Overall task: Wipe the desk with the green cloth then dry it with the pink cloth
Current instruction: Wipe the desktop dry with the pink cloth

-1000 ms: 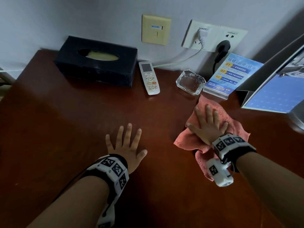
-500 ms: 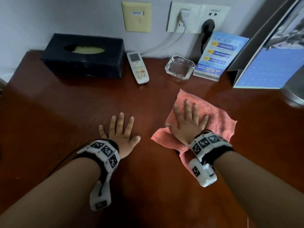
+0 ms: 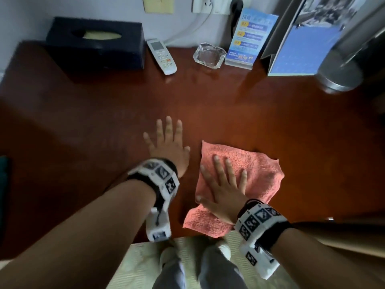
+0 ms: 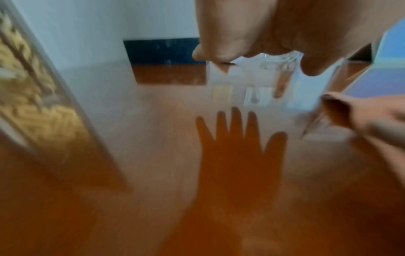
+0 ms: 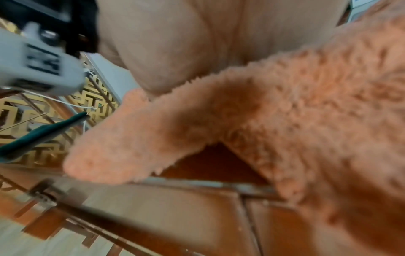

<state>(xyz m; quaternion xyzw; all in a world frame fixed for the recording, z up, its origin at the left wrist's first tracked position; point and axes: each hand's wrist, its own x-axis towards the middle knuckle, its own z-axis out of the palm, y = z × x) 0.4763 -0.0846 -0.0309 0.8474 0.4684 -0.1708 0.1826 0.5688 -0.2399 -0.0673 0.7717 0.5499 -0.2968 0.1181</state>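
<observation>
- The pink cloth is spread on the desk near its front edge; its longer side runs from the front-left corner toward the back right, and one front corner is seen hanging over the edge in the right wrist view.
- Along the back of the desk are set a dark tissue box, a remote, a glass ashtray and a blue sign; all are well apart from the cloth.
- The right hand is pressed flat on the cloth, fingers straight and spread, nothing gripped.
- The left hand is held just beside the cloth on its left, fingers straight and spread; its shadow is cast on the bare wood.
</observation>
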